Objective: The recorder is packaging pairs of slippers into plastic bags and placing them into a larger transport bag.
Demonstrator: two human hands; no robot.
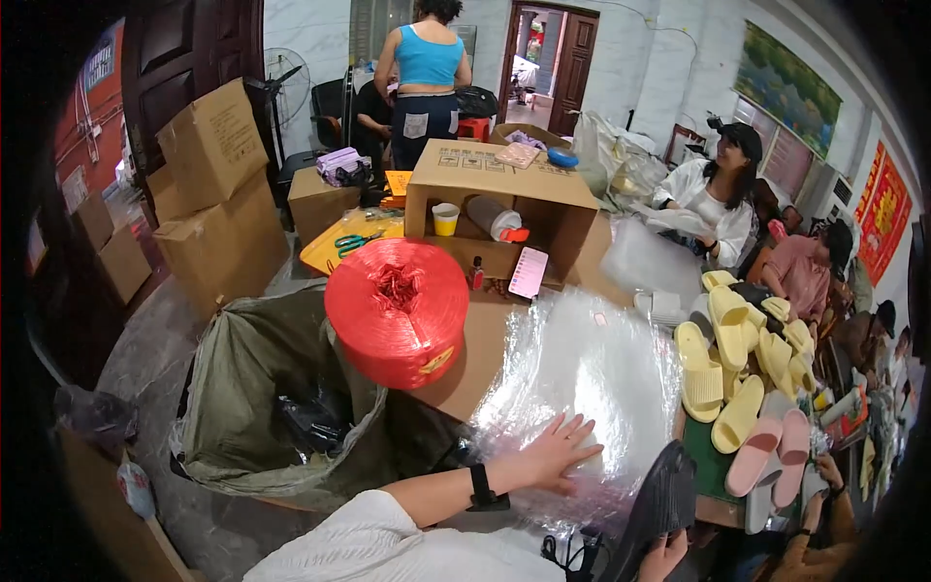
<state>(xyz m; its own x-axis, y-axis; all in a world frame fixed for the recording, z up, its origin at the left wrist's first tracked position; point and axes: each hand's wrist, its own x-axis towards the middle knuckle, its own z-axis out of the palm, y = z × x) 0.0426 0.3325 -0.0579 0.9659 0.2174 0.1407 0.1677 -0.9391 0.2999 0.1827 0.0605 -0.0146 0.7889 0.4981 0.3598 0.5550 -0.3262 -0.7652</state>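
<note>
While left hand (pixel 553 453) rests on stack of clear plastic bags (pixel 606 369), fingers apart, right hand (pixel 664 558) has grip clamped on black slipper (pixel 659 495) by stack's near right corner (contact with bags unclear). Risk: glossy film may slide or crease under uneven palm pressure; slipper could snag top bag. Red twine roll (pixel 402 320), close to open green sack (pixel 231 388), could topple if knocked. Room: narrow bare strip of surface (pixel 478 369) between roll and bags; yellow slippers (pixel 727 325) crowd right side.
</note>
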